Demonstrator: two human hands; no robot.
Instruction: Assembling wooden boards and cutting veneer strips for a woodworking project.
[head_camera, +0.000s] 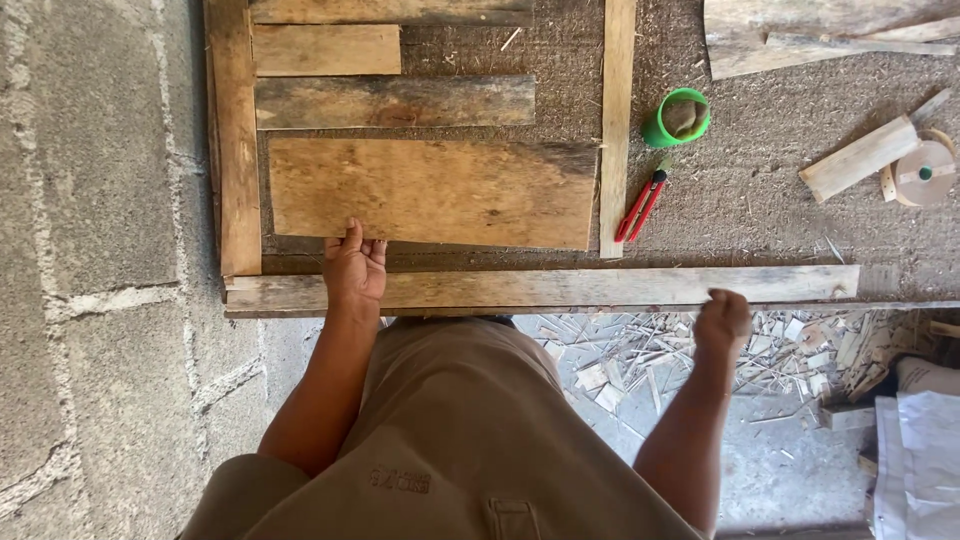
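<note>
A: At the centre of the head view, what is each hand doing?

B: The left hand (354, 266) lies flat, fingers together and extended, on the long plank (560, 289) that runs across the frame. Its fingertips reach the lower edge of the wide plywood board (435, 192). The right hand (722, 322) is curled at the plank's near edge, right of centre. Whether it grips the edge or only rests against it cannot be determined, because the fingers fold out of sight.

A: Where do the boards sit?

B: The wide plywood board lies just above the long plank, inside a frame formed by an upright plank on the left (235, 140) and a narrow strip on the right (618, 120). Three shorter boards (395, 101) lie above it; the topmost is cut off by the upper edge of the frame.

A: What else is visible?

B: Right of the strip: a green cup (676, 119) whose contents are unclear, and a red utility knife (640, 206). At the upper right are offcuts and a tape roll (924, 172). At the lower right, wood shavings (640, 360) cover the floor, partly hidden behind the right forearm. The person's torso blocks the plank's underside and everything beneath it.
</note>
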